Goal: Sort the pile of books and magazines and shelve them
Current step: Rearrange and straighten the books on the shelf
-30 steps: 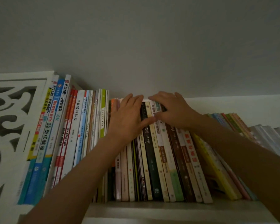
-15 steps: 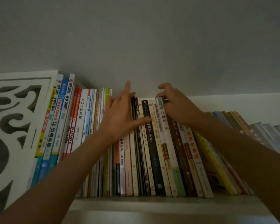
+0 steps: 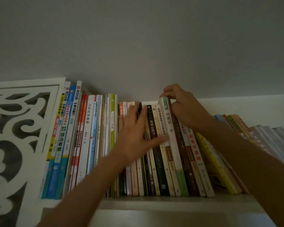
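The light is dim, and much of the print on the spines is staying too small or blurred to read. The left hand [image 3: 136,128] is lying flat with straight fingers against the spines of the middle books [image 3: 152,161], hiding their upper parts; its edges are blurring. The right hand [image 3: 184,106] is curling its fingers over the top of a white-spined book [image 3: 170,128] and the dark brown one just right of it, pinching their upper ends; the fingertips behind the books are out of sight.

The shelf [image 3: 154,202] is holding one long row of books standing on end, spines facing near, long axes running up and down. The tall blue and red workbooks [image 3: 69,136] at the left are standing nearly upright beside a white carved side panel [image 3: 15,136]. From the white-spined book rightward the books are leaning with tops to the left, and the yellow book [image 3: 210,159] is tilting most. At the far right, further volumes [image 3: 269,138] are fading into blur and being cut by the frame edge.
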Demonstrator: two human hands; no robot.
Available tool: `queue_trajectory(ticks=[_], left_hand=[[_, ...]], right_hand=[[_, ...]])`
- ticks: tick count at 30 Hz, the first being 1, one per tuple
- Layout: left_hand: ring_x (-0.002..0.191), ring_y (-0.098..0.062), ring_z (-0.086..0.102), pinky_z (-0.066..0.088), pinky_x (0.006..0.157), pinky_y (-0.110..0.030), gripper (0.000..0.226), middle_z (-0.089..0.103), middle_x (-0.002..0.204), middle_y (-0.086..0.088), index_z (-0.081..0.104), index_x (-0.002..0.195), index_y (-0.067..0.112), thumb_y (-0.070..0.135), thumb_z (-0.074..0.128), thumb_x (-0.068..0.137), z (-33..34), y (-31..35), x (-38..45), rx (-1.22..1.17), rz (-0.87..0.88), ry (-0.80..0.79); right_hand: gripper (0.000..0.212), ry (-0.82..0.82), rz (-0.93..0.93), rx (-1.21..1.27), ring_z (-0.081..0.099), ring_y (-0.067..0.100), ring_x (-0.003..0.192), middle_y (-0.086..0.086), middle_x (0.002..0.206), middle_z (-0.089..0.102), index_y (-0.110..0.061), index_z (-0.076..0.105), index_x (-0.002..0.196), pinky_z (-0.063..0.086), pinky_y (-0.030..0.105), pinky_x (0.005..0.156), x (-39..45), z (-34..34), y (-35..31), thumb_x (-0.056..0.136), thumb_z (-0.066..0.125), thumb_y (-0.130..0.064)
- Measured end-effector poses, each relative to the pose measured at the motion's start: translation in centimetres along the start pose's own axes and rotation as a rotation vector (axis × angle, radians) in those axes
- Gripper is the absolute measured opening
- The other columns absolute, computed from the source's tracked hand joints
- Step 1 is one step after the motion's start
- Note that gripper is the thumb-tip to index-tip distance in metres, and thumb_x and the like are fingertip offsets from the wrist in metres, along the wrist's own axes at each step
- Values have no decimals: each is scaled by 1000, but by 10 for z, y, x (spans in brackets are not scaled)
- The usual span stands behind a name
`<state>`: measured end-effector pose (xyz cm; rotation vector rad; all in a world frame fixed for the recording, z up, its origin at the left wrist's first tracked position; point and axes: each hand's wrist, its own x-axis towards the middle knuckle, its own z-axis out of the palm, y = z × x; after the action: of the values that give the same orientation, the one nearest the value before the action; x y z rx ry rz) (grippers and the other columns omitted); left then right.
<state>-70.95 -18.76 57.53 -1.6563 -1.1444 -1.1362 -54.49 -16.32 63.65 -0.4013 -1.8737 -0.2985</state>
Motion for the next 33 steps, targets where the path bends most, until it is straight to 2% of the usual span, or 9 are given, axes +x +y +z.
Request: queue_trajectory(ticks=[4,6,9,13,18,23,26,30,33], left_hand=[[120,4,20,19,104,-21,83,31,142,11,27,140,31,67,58,72,31,50,-34,-219,-55,71],[110,-1,34,34,96,-22,72,44,126,7,37,130,28,64,60,72,46,67,-31,-195,-156,173],[97,-11,55,50,77,-26,62,50,117,4,30,129,22,57,53,83,50,84,-20,-117,-337,145],[87,-16,64,52,68,-31,57,58,109,1,21,133,18,46,47,91,48,95,-20,-94,-423,37],[75,-16,63,55,66,-32,40,63,97,-2,29,122,14,39,43,95,37,95,-18,-128,-368,-6],[65,-12,53,43,54,-23,24,52,82,6,32,101,21,35,49,91,11,104,-25,-162,-380,31],[77,-10,54,43,63,-22,34,53,98,6,38,115,24,42,50,89,6,114,-33,-181,-493,87],[104,-13,53,48,84,-27,66,42,128,2,22,137,25,45,59,85,17,131,-45,-351,-602,94],[100,-15,61,54,85,-35,46,57,122,-1,28,133,20,24,50,93,19,137,-51,-346,-591,182]], right_hand=[[40,13,-30,78,54,15,109,0,122,56,-11,42,124,49,30,90,-12,-16,-14,88,35,6],[40,5,-37,120,55,14,107,-1,121,57,-12,41,124,49,22,84,-18,-21,-19,89,34,7],[44,-14,-24,232,50,7,112,-5,124,53,-15,38,125,46,18,89,-24,-24,-19,89,34,9],[59,116,49,428,40,-17,116,-16,134,37,-21,27,139,41,18,102,-52,-12,-4,89,40,7],[53,233,150,100,19,9,141,-2,154,23,-26,28,144,15,32,117,-103,29,35,93,41,-37],[50,165,197,443,42,7,130,-8,141,44,-35,38,136,38,44,108,-108,35,46,89,45,-50],[69,162,196,265,21,14,141,-4,153,24,-28,33,142,24,48,115,-115,45,50,81,39,-60],[67,150,192,134,10,21,144,1,157,13,-25,27,145,15,51,117,-116,48,53,84,38,-49],[62,134,186,132,13,22,144,1,157,13,-28,28,145,19,51,116,-116,46,54,88,40,-49]])
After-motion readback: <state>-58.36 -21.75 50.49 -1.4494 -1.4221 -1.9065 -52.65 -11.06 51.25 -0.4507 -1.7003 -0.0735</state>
